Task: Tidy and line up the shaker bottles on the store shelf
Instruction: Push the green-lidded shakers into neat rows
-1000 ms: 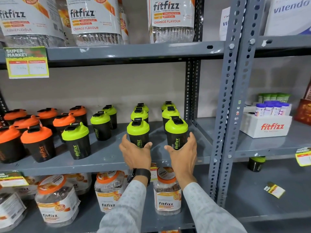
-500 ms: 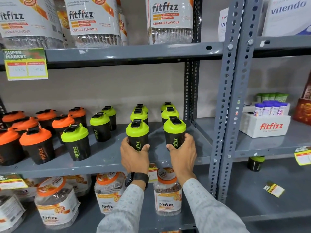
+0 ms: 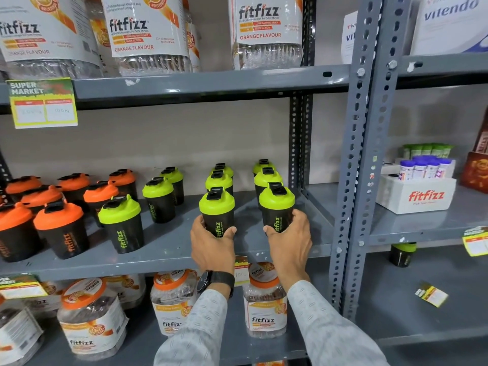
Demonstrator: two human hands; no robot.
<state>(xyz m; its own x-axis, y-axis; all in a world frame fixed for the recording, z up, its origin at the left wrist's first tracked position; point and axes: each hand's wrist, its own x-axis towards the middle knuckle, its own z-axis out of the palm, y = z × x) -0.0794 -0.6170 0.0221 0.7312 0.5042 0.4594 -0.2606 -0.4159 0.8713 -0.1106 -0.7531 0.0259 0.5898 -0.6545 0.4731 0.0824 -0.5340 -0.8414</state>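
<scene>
Black shaker bottles stand on the grey middle shelf point(image 3: 169, 256). Two straight rows of green-lidded ones run back at the right. My left hand point(image 3: 211, 247) grips the front bottle of the left row point(image 3: 217, 210). My right hand point(image 3: 290, 239) grips the front bottle of the right row point(image 3: 276, 206). Both bottles are upright on the shelf. Three more green-lidded shakers point(image 3: 122, 223) stand in a loose diagonal to the left. Several orange-lidded shakers point(image 3: 62, 228) cluster at the far left.
A perforated grey upright point(image 3: 361, 159) borders the shelf on the right. Large fitfizz jars point(image 3: 266, 30) fill the shelf above and jars point(image 3: 265, 302) sit below. A white fitfizz box point(image 3: 417, 194) stands on the neighbouring shelf, with one stray shaker point(image 3: 402, 253) beneath it.
Both hands moved forward from the shelf edge and closed around the two front green-lidded bottles. The two bottles have barely shifted.
</scene>
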